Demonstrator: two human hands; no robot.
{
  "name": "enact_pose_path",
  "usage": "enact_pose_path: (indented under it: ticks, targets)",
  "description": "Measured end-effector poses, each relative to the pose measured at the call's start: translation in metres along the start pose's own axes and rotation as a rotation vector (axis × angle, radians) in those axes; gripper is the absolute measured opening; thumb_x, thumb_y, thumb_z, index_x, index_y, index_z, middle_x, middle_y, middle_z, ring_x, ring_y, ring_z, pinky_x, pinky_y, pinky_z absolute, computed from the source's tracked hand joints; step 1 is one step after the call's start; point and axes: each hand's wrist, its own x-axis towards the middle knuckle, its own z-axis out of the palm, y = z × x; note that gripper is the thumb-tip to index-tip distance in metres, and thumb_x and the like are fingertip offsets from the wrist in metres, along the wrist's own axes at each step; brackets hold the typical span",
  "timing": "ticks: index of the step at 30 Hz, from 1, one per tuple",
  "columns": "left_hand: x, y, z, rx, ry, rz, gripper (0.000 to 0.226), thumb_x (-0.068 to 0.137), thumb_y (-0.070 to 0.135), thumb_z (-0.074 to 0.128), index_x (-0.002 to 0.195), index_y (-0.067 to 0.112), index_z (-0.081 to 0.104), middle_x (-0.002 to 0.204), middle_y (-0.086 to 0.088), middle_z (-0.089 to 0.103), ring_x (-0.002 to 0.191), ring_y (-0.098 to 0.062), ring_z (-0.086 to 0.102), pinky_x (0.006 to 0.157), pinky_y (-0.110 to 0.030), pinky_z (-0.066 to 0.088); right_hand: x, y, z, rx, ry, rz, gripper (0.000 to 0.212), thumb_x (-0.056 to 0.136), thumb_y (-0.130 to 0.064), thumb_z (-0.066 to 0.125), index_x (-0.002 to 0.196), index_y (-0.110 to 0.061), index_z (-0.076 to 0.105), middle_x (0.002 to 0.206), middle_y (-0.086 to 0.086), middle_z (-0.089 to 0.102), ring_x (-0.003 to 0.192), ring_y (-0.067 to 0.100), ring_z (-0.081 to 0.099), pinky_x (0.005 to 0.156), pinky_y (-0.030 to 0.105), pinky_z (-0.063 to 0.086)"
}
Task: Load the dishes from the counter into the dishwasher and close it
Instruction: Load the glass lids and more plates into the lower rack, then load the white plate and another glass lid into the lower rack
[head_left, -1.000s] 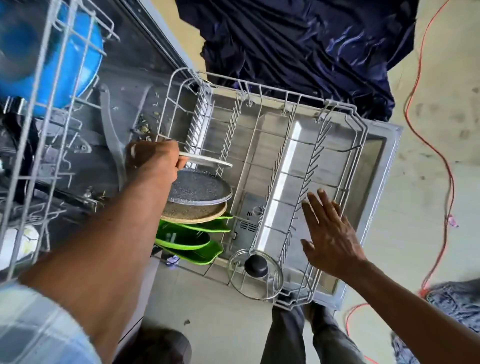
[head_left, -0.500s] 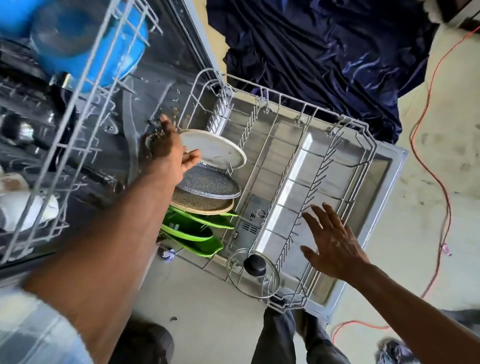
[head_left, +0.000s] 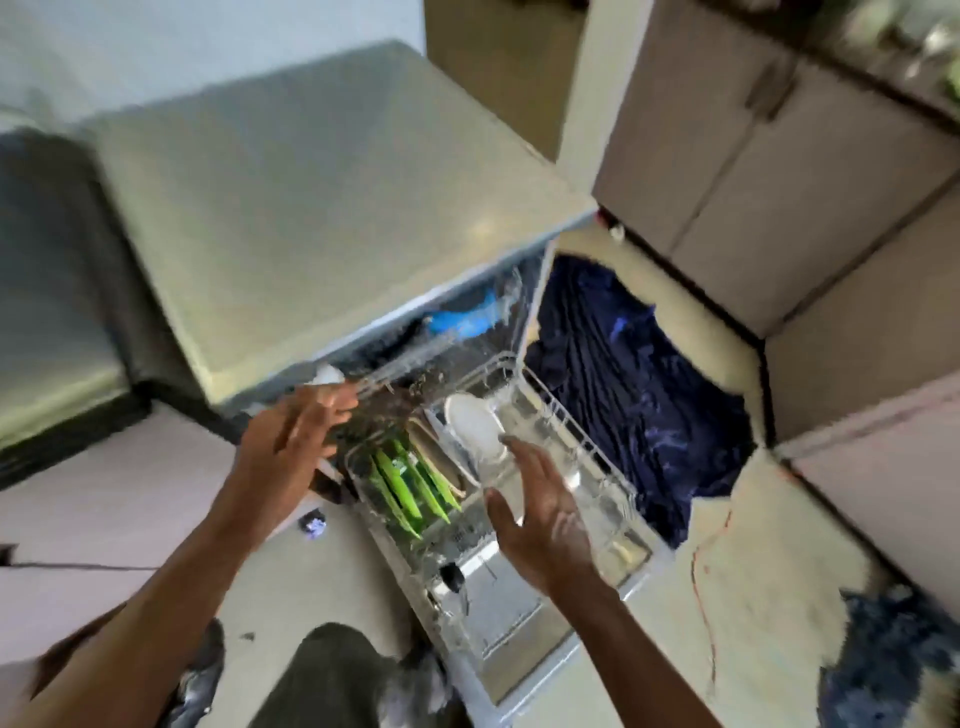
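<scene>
The dishwasher's lower rack (head_left: 587, 447) is pulled out over the open door (head_left: 524, 670). A white plate (head_left: 470, 423) stands in it, with tan plates and green plates (head_left: 410, 483) behind it. A glass lid with a black knob (head_left: 452, 576) lies near the front. My left hand (head_left: 291, 441) hovers with fingers spread at the rack's left edge, holding nothing. My right hand (head_left: 540, 514) floats above the rack's middle, palm up and fingers relaxed, also holding nothing. A blue item (head_left: 462, 319) shows in the upper rack. The picture is blurred.
The dishwasher's grey top (head_left: 322, 197) fills the upper left. A dark blue cloth (head_left: 634, 384) lies on the floor right of the rack, with an orange cable (head_left: 701, 582) beyond it. Beige cabinets (head_left: 810, 171) stand at the right. My legs are below the door.
My left hand has let go of the white plate, which now stands in the rack, and pulled back. My head rose and the view swung up, showing the dishwasher's top.
</scene>
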Motion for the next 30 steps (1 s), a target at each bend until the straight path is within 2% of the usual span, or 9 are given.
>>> enact_pose_path:
  ticks: [3, 5, 9, 12, 15, 18, 20, 23, 30]
  targets:
    - [-0.05, 0.036, -0.055, -0.048, 0.219, 0.044, 0.028, 0.094, 0.056, 0.051, 0.098, 0.051, 0.079, 0.103, 0.012, 0.079, 0.101, -0.015, 0.071, 0.082, -0.04, 0.057, 0.007, -0.083, -0.018, 0.054, 0.013, -0.141, 0.055, 0.097, -0.029, 0.063, 0.148, -0.023, 0.044, 0.14, 0.001, 0.053, 0.126, 0.022, 0.056, 0.1, 0.046, 0.052]
    - [-0.081, 0.044, -0.098, -0.081, 0.341, 0.036, 0.028, 0.09, 0.065, 0.054, 0.098, 0.053, 0.078, 0.104, 0.011, 0.079, 0.103, -0.013, 0.071, 0.083, -0.044, 0.057, 0.013, -0.136, -0.011, 0.055, -0.031, -0.213, 0.053, 0.095, -0.022, 0.066, 0.146, -0.018, 0.049, 0.14, 0.005, 0.056, 0.127, 0.025, 0.057, 0.1, 0.047, 0.051]
    - [-0.116, 0.038, -0.187, -0.051, 0.525, 0.07, 0.042, 0.084, 0.081, 0.056, 0.105, 0.05, 0.075, 0.111, 0.01, 0.078, 0.104, -0.016, 0.073, 0.084, -0.055, 0.06, 0.037, -0.223, 0.021, 0.044, -0.139, -0.402, 0.05, 0.091, -0.027, 0.062, 0.14, -0.021, 0.054, 0.137, -0.002, 0.058, 0.127, 0.016, 0.055, 0.11, 0.028, 0.041]
    - [-0.133, 0.021, -0.249, 0.029, 0.695, 0.08, 0.031, 0.093, 0.066, 0.056, 0.106, 0.046, 0.075, 0.103, 0.011, 0.078, 0.094, -0.016, 0.074, 0.08, -0.05, 0.061, 0.059, -0.276, 0.061, 0.086, -0.211, -0.469, 0.05, 0.088, -0.025, 0.064, 0.137, -0.022, 0.056, 0.133, -0.007, 0.059, 0.122, 0.009, 0.057, 0.107, 0.029, 0.045]
    - [-0.149, -0.004, -0.309, 0.13, 0.84, 0.019, 0.01, 0.1, 0.046, 0.061, 0.1, 0.048, 0.071, 0.095, 0.012, 0.076, 0.085, -0.009, 0.073, 0.076, -0.033, 0.058, 0.075, -0.327, 0.118, 0.097, -0.262, -0.544, 0.049, 0.086, -0.021, 0.066, 0.135, -0.023, 0.057, 0.128, -0.007, 0.058, 0.12, 0.013, 0.059, 0.108, 0.022, 0.042]
    - [-0.164, -0.028, -0.362, 0.216, 0.915, -0.045, 0.014, 0.099, 0.033, 0.068, 0.112, 0.04, 0.071, 0.108, 0.014, 0.073, 0.095, -0.004, 0.07, 0.084, -0.033, 0.058, 0.087, -0.377, 0.178, 0.07, -0.324, -0.644, 0.049, 0.088, -0.016, 0.073, 0.134, -0.015, 0.057, 0.128, -0.002, 0.058, 0.121, 0.016, 0.058, 0.108, 0.032, 0.044]
    - [-0.174, -0.044, -0.396, 0.268, 0.942, -0.07, 0.025, 0.097, 0.035, 0.069, 0.121, 0.027, 0.071, 0.115, 0.01, 0.069, 0.101, -0.008, 0.068, 0.087, -0.033, 0.057, 0.094, -0.412, 0.216, 0.035, -0.366, -0.679, 0.052, 0.088, -0.015, 0.075, 0.136, -0.01, 0.056, 0.129, 0.003, 0.057, 0.122, 0.019, 0.056, 0.108, 0.039, 0.045]
    - [-0.183, -0.06, -0.437, 0.357, 0.933, -0.14, 0.036, 0.096, 0.038, 0.071, 0.127, 0.021, 0.068, 0.125, 0.006, 0.064, 0.114, -0.012, 0.063, 0.095, -0.026, 0.05, 0.104, -0.456, 0.258, -0.028, -0.44, -0.708, 0.056, 0.091, -0.026, 0.072, 0.142, -0.015, 0.051, 0.134, 0.001, 0.052, 0.128, 0.018, 0.05, 0.111, 0.04, 0.044]
    - [-0.168, -0.1, -0.522, 0.576, 0.918, -0.328, 0.06, 0.093, 0.041, 0.075, 0.142, 0.011, 0.059, 0.149, -0.009, 0.051, 0.145, -0.026, 0.044, 0.117, -0.043, 0.04, 0.135, -0.528, 0.355, -0.253, -0.56, -0.785, 0.063, 0.094, -0.044, 0.062, 0.15, -0.025, 0.04, 0.152, 0.001, 0.037, 0.143, 0.02, 0.035, 0.121, 0.038, 0.031]
